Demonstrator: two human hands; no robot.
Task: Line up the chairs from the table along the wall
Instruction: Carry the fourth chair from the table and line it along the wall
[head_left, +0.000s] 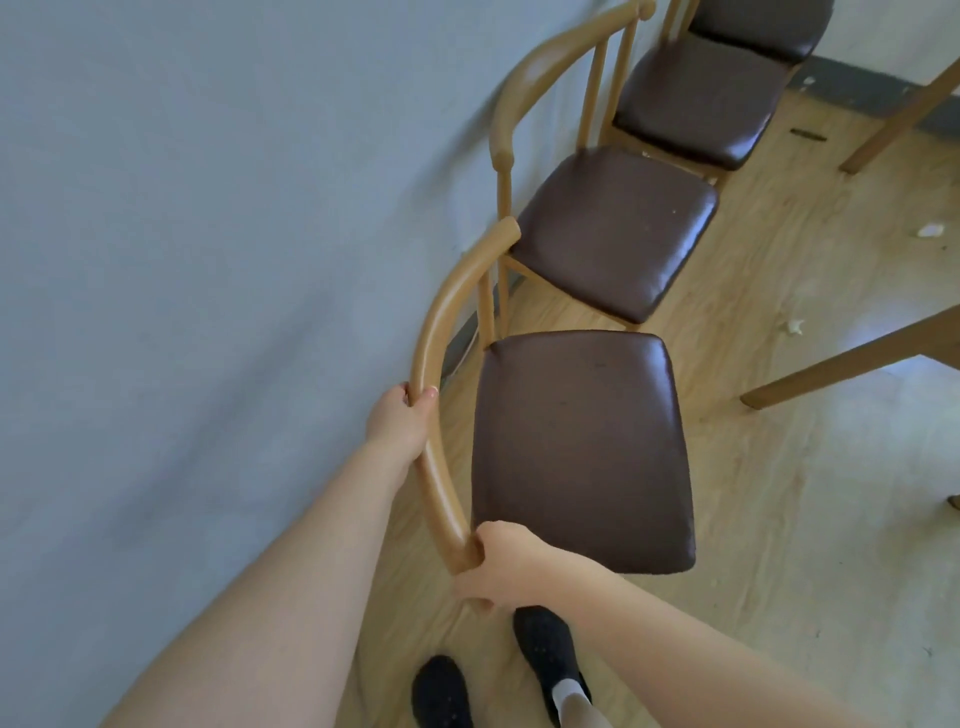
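**Both hands on nearest chair's back rail, chair by the wall**

Hidden/cut off: farthest dark-seated chair (763, 23) clipped by top edge, only part of its seat shows. Table surface out of frame; only two slanted light wood table legs (852, 364) enter from the right. Legs of the nearest chair mostly hidden under its seat. Small white scraps (795, 326) on the floor, too small to identify.

Nearest wooden chair with curved tan back rail and dark brown padded seat (582, 447) sits at the near end of a row along the grey-blue wall (208, 208), back toward the wall. Second matching chair (613, 228) just beyond it, third chair (701, 98) past that.

Left hand (397, 426) wraps the rail mid-curve, fingers (430, 392) curled tight around it, thumb tip showing on the seat side. Right hand (501, 566) closes around the rail's near end, fingers curled under and mostly hidden.

Black shoes (545, 654) on pale wood-look floor (779, 519) below the chair.
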